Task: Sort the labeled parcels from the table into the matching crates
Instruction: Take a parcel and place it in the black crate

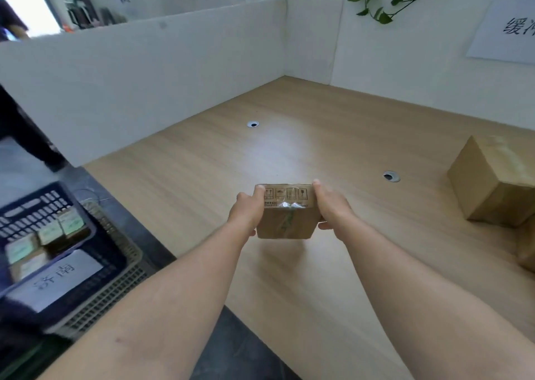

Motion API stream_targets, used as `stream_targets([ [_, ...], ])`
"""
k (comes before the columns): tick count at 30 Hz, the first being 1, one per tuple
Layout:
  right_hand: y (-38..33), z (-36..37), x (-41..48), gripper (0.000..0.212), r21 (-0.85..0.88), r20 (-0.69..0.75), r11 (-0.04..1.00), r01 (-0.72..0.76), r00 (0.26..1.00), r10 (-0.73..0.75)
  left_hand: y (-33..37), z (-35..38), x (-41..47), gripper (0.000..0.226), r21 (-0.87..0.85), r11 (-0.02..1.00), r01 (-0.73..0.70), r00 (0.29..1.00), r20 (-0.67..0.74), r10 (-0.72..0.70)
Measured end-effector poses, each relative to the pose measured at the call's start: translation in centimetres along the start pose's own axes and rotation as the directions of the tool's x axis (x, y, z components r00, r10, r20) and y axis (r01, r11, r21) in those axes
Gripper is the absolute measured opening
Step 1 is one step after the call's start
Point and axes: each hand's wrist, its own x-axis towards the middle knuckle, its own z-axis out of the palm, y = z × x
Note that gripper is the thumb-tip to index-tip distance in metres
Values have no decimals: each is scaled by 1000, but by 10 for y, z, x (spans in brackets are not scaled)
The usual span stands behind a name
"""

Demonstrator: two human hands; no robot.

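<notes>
1. While lifted at frame centre above the table (318, 136), small parcel (285, 212) clamped between left hand (246, 210) and right hand (333, 206) — probably tilted for reading.
2. Waited lower left — blue crate (86, 223), already holding boxes.

We see lots of bare table (289, 148) at twelve o'clock, so a hand can move forward freely there. White walls (144, 70) close it off at eleven and one o'clock. At three o'clock a big brown box (489, 186) sits on the table and blocks that side. At nine o'clock, off the table edge, a dark blue crate (34, 206) stands open on top, with small parcels (49, 235) already filling part of it.
</notes>
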Motion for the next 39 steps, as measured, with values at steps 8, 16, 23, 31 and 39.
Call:
stream_targets([
  [8,-15,55,-7,63,-112,154,993,49,988,-31,-36,-51,-14,44,-86,993,87,996,-28,-89],
  [16,-46,122,-26,32,-203,301,956,213,942,-146,-78,-107,-16,36,-292,945,145,973,-132,-190],
  [23,-75,205,-38,42,-220,434,938,268,888,-152,-121,-181,0,58,-395,909,130,969,-145,-202],
  [31,-121,335,-58,76,-303,602,833,463,770,-209,-186,-296,31,63,-321,944,80,982,-137,-129],
  [39,-143,458,-75,71,-304,698,746,592,671,-248,-252,-400,57,101,-284,956,74,978,-165,-124],
])
